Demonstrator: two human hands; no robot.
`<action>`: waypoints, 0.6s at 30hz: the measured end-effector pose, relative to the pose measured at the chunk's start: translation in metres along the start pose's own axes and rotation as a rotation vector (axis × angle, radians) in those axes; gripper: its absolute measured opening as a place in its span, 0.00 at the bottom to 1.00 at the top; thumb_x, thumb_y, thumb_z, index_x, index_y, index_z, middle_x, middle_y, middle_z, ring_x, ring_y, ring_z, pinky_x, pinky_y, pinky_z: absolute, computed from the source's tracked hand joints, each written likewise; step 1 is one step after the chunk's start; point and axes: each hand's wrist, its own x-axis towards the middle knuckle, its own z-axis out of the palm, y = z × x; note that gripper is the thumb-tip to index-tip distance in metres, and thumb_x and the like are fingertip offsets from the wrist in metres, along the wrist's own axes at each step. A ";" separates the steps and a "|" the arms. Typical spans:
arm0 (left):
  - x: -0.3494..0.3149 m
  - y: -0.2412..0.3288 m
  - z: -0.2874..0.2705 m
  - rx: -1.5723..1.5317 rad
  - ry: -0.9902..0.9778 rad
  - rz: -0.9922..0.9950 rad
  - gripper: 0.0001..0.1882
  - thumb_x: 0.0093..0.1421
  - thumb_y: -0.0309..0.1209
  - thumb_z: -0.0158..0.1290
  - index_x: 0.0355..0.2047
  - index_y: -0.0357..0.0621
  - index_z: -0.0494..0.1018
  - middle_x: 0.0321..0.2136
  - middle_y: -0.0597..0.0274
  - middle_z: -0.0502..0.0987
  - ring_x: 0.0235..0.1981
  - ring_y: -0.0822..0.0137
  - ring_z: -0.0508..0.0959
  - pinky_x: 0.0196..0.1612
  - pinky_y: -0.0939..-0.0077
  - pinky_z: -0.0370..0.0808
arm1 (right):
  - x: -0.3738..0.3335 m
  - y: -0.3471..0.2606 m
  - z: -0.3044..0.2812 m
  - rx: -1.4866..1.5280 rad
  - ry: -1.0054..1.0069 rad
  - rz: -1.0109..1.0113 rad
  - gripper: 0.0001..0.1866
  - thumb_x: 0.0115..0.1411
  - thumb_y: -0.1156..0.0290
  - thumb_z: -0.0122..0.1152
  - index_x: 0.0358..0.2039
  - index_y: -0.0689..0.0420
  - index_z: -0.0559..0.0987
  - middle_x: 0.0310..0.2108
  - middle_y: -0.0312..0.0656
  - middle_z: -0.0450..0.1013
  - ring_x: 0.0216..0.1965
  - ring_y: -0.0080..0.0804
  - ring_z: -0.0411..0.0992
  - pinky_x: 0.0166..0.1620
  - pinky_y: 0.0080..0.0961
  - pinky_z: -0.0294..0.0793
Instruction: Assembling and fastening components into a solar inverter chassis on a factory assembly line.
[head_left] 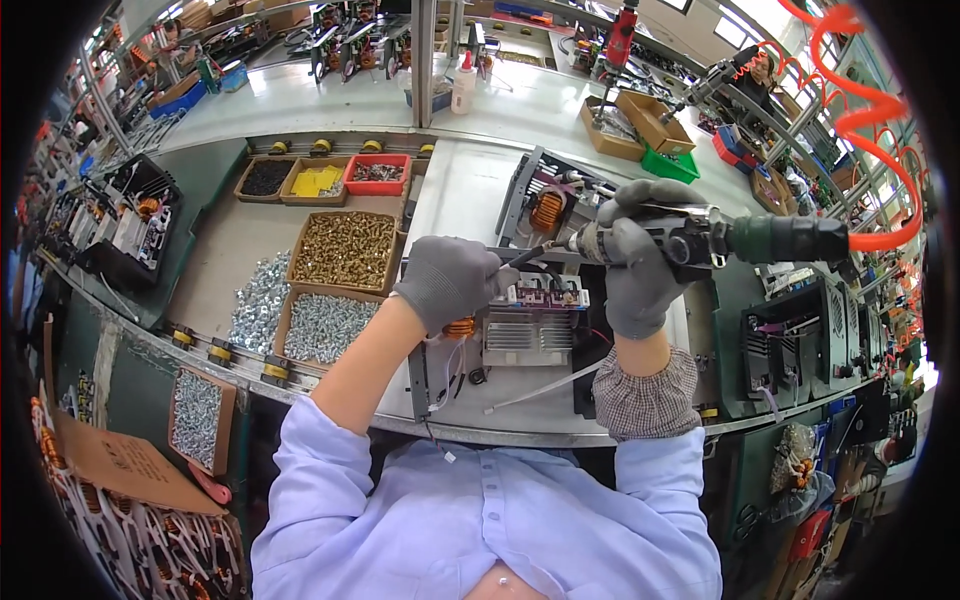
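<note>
My right hand [640, 285], in a grey glove, is wrapped round a pneumatic screwdriver [785, 238] lying nearly level, its bit toward the left. My left hand [450, 283], also gloved, is closed beside the bit's tip; what its fingers pinch is hidden. Beneath both hands lies an opened electronic unit with a finned metal heat sink [528, 338], a purple circuit board [545, 293] and a copper-wound coil [547, 210]. A white cable [540, 389] trails from it toward the near edge.
A red coiled hose [880, 150] runs from the screwdriver up the right side. At left stand boxes of brass fasteners [343, 250] and silver screws [330, 328], plus a red tray [377, 174]. More units [800, 345] sit at right. A metal post [423, 65] rises behind the bench.
</note>
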 end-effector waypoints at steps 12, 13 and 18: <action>-0.010 -0.004 0.003 0.131 0.075 -0.059 0.17 0.53 0.44 0.57 0.13 0.48 0.74 0.13 0.60 0.72 0.16 0.60 0.76 0.19 0.66 0.70 | 0.001 -0.022 0.011 0.092 0.061 0.416 0.17 0.42 0.87 0.55 0.37 0.67 0.72 0.28 0.47 0.73 0.17 0.23 0.67 0.18 0.17 0.69; -0.010 -0.004 0.004 0.122 0.085 -0.042 0.15 0.52 0.41 0.57 0.14 0.48 0.74 0.13 0.60 0.73 0.16 0.60 0.76 0.19 0.66 0.70 | 0.000 -0.022 0.010 0.082 0.021 0.405 0.17 0.42 0.87 0.55 0.37 0.67 0.72 0.28 0.48 0.73 0.17 0.22 0.67 0.18 0.16 0.68; -0.008 -0.004 0.007 0.156 0.014 -0.017 0.10 0.50 0.35 0.55 0.15 0.48 0.75 0.15 0.60 0.74 0.17 0.60 0.77 0.20 0.65 0.71 | -0.011 -0.013 0.015 0.076 0.136 0.365 0.18 0.41 0.87 0.55 0.37 0.66 0.72 0.28 0.48 0.73 0.18 0.23 0.67 0.19 0.16 0.69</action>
